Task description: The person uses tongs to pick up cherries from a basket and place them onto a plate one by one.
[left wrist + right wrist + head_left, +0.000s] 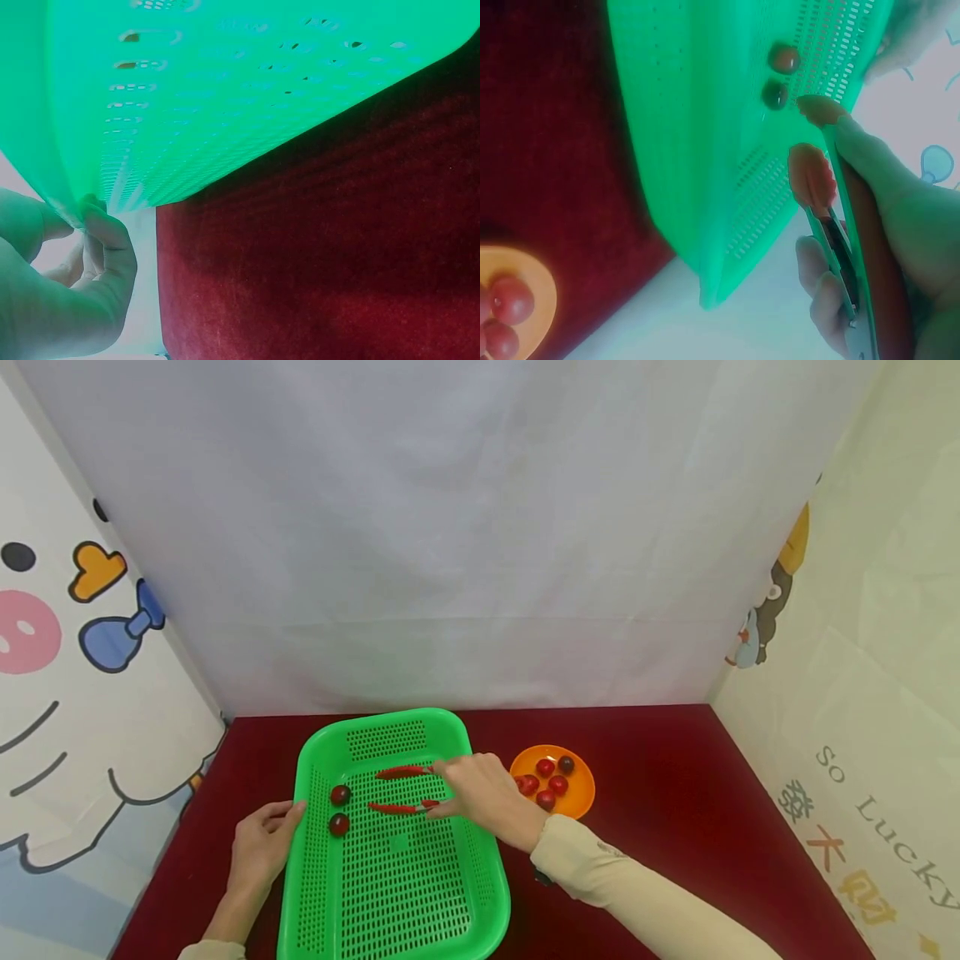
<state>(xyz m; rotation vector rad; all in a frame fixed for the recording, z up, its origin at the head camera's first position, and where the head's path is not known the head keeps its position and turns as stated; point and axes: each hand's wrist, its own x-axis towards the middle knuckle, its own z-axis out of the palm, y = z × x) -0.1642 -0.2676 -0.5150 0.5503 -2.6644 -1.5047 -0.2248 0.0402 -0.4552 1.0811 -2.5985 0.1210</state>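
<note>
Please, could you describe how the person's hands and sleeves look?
The left hand and right hand wear no gloves. The left sleeve and right sleeve are cream, reaching the wrists. The right one has a small greyish marking near its cuff; a small black object, unclear, shows beneath.

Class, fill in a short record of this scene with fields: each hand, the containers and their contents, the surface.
Left hand: grips the green basket by its rim
Right hand: holds red tongs over the basket, tips apart
Basket contents: two dark red round fruits
Orange plate: right of the basket, holding several small fruits
Surface: dark red tabletop
</note>
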